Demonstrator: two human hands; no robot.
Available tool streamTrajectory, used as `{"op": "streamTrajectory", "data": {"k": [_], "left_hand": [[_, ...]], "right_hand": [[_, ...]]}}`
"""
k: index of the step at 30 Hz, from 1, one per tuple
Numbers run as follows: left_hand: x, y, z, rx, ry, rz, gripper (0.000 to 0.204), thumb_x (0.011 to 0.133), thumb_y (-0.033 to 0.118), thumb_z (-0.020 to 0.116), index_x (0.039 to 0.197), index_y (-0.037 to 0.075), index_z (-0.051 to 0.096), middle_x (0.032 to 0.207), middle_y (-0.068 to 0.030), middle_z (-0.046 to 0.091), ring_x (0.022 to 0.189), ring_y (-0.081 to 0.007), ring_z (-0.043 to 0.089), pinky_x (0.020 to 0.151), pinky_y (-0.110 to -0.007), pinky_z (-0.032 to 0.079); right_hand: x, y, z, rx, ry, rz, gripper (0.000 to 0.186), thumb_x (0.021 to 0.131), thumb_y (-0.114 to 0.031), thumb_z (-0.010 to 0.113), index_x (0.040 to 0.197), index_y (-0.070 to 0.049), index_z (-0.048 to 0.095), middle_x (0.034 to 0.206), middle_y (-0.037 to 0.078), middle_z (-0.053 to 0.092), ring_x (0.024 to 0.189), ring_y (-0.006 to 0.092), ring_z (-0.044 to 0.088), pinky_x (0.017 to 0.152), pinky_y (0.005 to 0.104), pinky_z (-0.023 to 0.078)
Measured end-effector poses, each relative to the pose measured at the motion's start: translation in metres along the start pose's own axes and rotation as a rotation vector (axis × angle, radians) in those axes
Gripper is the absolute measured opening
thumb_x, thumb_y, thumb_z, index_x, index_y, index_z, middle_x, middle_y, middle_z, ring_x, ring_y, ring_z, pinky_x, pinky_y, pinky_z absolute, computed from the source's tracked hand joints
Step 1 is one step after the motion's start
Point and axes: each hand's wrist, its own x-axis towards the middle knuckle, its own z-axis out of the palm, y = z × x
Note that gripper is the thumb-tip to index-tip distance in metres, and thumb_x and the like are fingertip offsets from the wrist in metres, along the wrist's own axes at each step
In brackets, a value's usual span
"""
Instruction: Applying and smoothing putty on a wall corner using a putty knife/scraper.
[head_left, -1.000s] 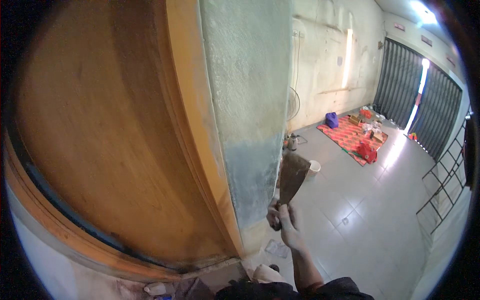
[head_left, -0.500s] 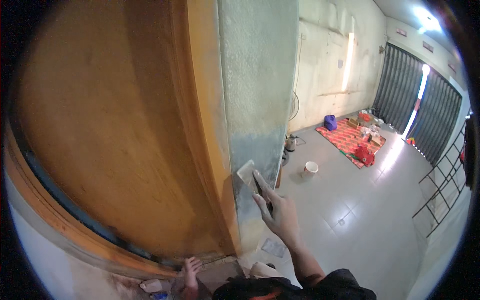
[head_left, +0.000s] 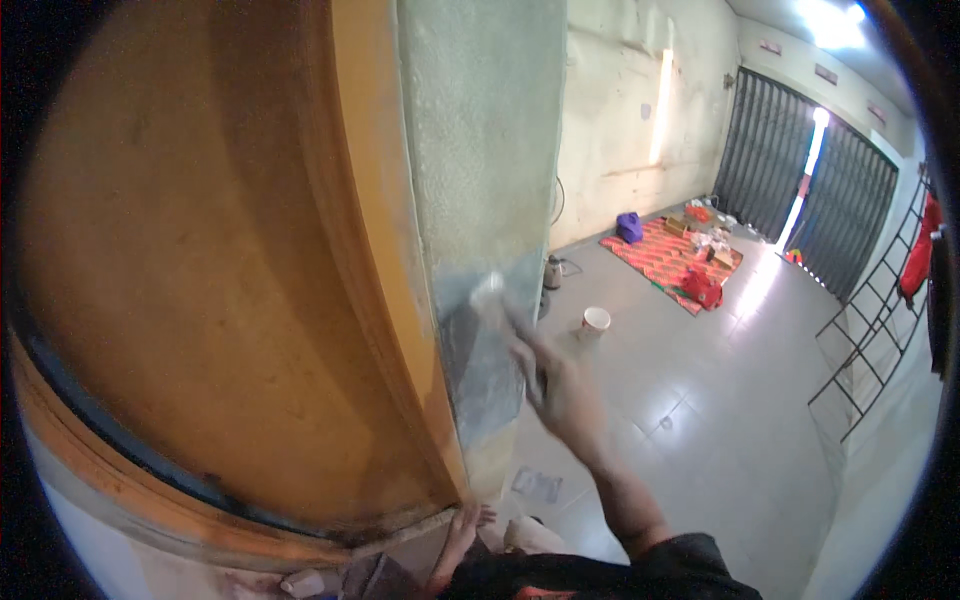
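My right hand (head_left: pixel 555 385) grips a motion-blurred putty knife (head_left: pixel 490 300) with a pale blade against the bluish-grey lower patch of the plastered column (head_left: pixel 480 150). The column's edge stands beside an orange-brown wooden door (head_left: pixel 200 220) and its lighter frame (head_left: pixel 365 180). My left hand (head_left: pixel 470 523) is low, at the sill near the foot of the door and column, its fingers apart with nothing visible in them.
A white bucket (head_left: pixel 595 321) stands on the tiled floor (head_left: pixel 690 380). Farther back are a patterned red mat (head_left: pixel 635 255) with a purple bag (head_left: pixel 628 228), a red bag (head_left: pixel 702 292) and several small items. A metal grid (head_left: pixel 865 340) leans at the right, before grey folding shutters (head_left: pixel 760 160).
My right hand has turned the knife onto the column and moved it upward across the patch. My left hand came from behind the knife down to the sill, then shifted rightward.
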Motion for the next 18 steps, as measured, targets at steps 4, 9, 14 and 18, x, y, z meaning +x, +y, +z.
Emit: {"op": "streamTrajectory", "data": {"k": [4, 9, 14, 18], "left_hand": [[-0.006, 0.067, 0.041, 0.028, 0.08, 0.072, 0.042, 0.095, 0.038, 0.042, 0.102, -0.001, 0.057, 0.087, -0.0088, 0.064, 0.081, -0.0161, 0.062, 0.076, -0.029, 0.047], [-0.026, 0.185, 0.073, -0.042, -0.007, 0.281, 0.054, 0.093, 0.05, 0.039, 0.101, -0.002, 0.055, 0.092, -0.0107, 0.061, 0.09, -0.0195, 0.058, 0.085, -0.032, 0.044], [-0.071, 0.349, 0.187, -0.311, -0.893, 1.064, 0.084, 0.081, 0.071, 0.035, 0.122, -0.002, 0.044, 0.096, -0.0213, 0.059, 0.077, -0.0334, 0.059, 0.063, -0.044, 0.05], [-0.091, 0.408, 0.224, -0.45, -1.295, 1.07, 0.095, 0.074, 0.076, 0.04, 0.121, -0.006, 0.046, 0.113, -0.0225, 0.054, 0.103, -0.0368, 0.053, 0.089, -0.042, 0.04]], "right_hand": [[0.033, -0.03, -0.052, -0.027, -0.039, 0.168, 0.046, 0.09, -0.02, 0.051, 0.134, -0.023, 0.041, 0.074, 0.024, 0.057, 0.066, 0.0377, 0.059, 0.063, 0.0452, 0.045], [-0.001, 0.033, 0.023, -0.026, 0.077, -0.093, 0.044, 0.09, -0.018, 0.051, 0.133, -0.02, 0.043, 0.073, 0.024, 0.058, 0.06, 0.0358, 0.057, 0.057, 0.0441, 0.043], [0.034, -0.021, -0.045, 0.084, 0.036, 0.187, 0.042, 0.089, -0.018, 0.052, 0.131, -0.02, 0.046, 0.067, 0.025, 0.055, 0.055, 0.0349, 0.057, 0.055, 0.0401, 0.045], [-0.001, -0.005, -0.015, 0.047, 0.012, 0.066, 0.042, 0.089, -0.018, 0.052, 0.131, -0.019, 0.046, 0.061, 0.025, 0.051, 0.045, 0.0305, 0.05, 0.05, 0.0372, 0.041]]}}
